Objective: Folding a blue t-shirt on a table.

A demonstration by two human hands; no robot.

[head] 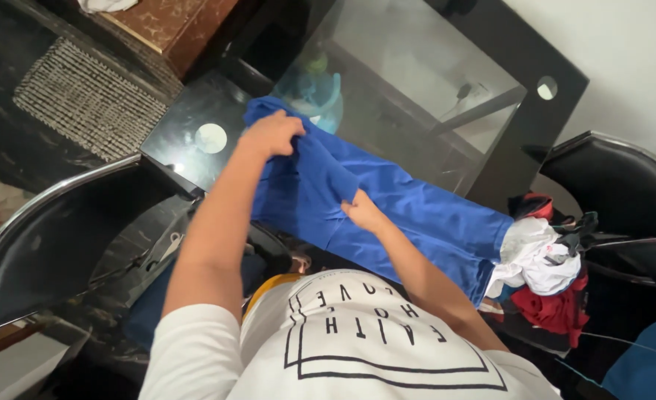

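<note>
A bright blue garment lies spread across the edge of a glass-topped table. My left hand is closed on the cloth at its far left end, bunching it. My right hand pinches a fold near the garment's middle. Both forearms reach out over my white printed shirt at the bottom of the view.
A heap of white, red and dark clothes sits on the black chair at right. Another black chair with a chrome frame stands at left. A light blue object shows beneath the glass. A woven mat lies on the floor.
</note>
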